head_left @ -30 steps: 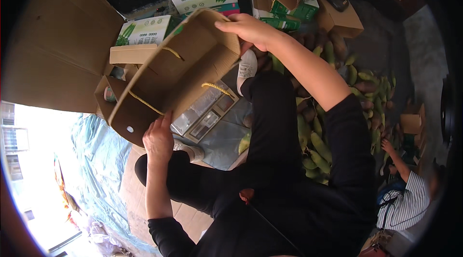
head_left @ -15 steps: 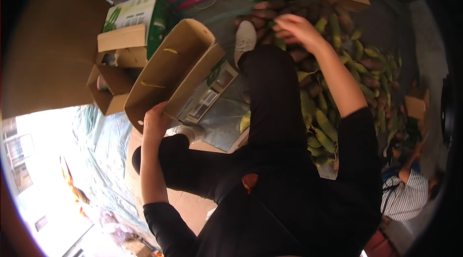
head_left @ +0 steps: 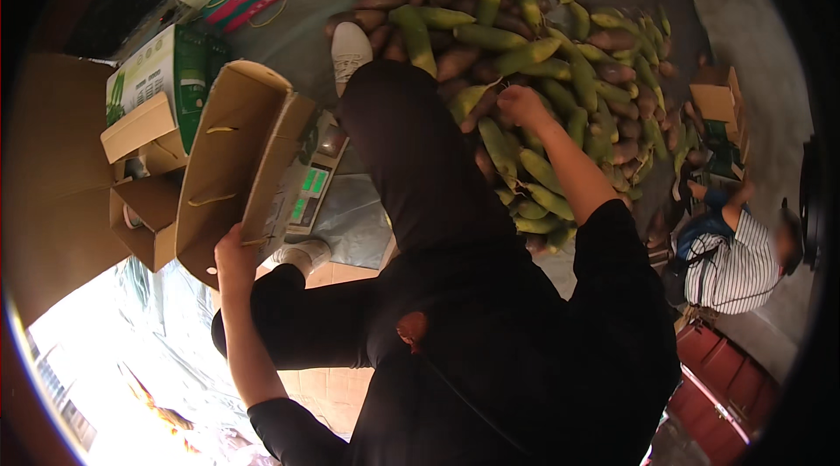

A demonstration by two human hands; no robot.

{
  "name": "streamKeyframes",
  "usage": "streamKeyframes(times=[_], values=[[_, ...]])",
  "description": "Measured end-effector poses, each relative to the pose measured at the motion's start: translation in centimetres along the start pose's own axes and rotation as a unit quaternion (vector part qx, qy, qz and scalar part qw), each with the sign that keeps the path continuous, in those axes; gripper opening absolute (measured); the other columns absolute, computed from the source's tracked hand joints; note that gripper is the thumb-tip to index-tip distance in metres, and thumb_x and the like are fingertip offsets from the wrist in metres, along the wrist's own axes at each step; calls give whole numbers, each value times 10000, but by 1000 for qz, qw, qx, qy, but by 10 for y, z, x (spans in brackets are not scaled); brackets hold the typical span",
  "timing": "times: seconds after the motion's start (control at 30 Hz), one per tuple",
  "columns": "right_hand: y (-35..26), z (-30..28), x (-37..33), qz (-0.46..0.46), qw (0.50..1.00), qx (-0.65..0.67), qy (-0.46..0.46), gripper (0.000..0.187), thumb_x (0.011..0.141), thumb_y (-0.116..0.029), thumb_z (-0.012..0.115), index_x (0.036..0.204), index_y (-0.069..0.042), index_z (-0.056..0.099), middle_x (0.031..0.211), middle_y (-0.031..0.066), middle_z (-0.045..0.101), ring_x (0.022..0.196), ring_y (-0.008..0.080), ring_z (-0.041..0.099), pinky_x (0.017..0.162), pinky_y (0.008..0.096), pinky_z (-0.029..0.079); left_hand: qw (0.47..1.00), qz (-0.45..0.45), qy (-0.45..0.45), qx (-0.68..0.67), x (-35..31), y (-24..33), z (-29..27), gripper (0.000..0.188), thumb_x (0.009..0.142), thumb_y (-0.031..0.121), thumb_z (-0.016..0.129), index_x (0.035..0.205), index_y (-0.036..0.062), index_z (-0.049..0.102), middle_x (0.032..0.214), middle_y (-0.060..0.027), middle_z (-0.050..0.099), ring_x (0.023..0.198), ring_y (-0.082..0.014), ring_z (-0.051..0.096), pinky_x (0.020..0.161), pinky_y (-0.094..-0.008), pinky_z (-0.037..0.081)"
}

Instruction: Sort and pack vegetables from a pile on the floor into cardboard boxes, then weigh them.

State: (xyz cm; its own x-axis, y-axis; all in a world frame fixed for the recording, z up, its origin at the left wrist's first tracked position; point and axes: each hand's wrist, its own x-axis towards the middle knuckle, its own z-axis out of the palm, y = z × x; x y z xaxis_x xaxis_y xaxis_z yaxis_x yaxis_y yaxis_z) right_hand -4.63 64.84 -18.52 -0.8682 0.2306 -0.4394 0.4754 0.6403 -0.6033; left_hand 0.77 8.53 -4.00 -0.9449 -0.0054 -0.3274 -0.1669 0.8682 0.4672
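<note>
The right hand (head_left: pixel 522 107) has moved from the box (head_left: pixel 213 160) to the vegetables (head_left: pixel 503 36); whether its bent fingers grip one is unclear. The left hand (head_left: pixel 234 260), fingers curled, still holds the box, which partly hides the scale (head_left: pixel 312 186).

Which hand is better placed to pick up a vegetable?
Probably the right: the right hand is already at the vegetables, while the left hand is farther away and holds the box by its edge.
</note>
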Motion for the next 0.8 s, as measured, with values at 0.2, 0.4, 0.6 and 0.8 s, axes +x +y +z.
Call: streamKeyframes(times=[0.2,0.4,0.6,0.8], values=[[53,-8,-25,-37,976,-211,-22,302,704,-234,682,944,-55,636,931,142,648,917,335,607,801,396,488,999,-4,30,26,10,0,-2,260,747,-2,506,982,-5,618,837,-226,641,827,-368,635,705,-380,492],[78,-5,-73,95,925,-354,-102,570,618,-180,794,1099,-98,499,1077,135,583,1078,332,537,853,441,471,998,-10,31,60,19,-8,10,281,750,9,486,998,9,618,865,-240,633,867,-387,615,731,-410,483],[82,16,-101,191,886,-416,-78,604,663,-215,789,1161,-140,455,1181,64,535,1172,287,472,897,525,421,997,-42,53,46,16,1,6,251,765,90,556,995,12,620,866,-229,636,853,-368,627,724,-399,489],[104,26,-105,160,876,-454,-38,565,671,-249,771,1124,-167,442,1121,54,547,1100,284,527,831,513,443,993,-8,83,79,17,3,2,312,731,-44,444,984,22,616,849,-244,616,862,-404,590,746,-455,470]])
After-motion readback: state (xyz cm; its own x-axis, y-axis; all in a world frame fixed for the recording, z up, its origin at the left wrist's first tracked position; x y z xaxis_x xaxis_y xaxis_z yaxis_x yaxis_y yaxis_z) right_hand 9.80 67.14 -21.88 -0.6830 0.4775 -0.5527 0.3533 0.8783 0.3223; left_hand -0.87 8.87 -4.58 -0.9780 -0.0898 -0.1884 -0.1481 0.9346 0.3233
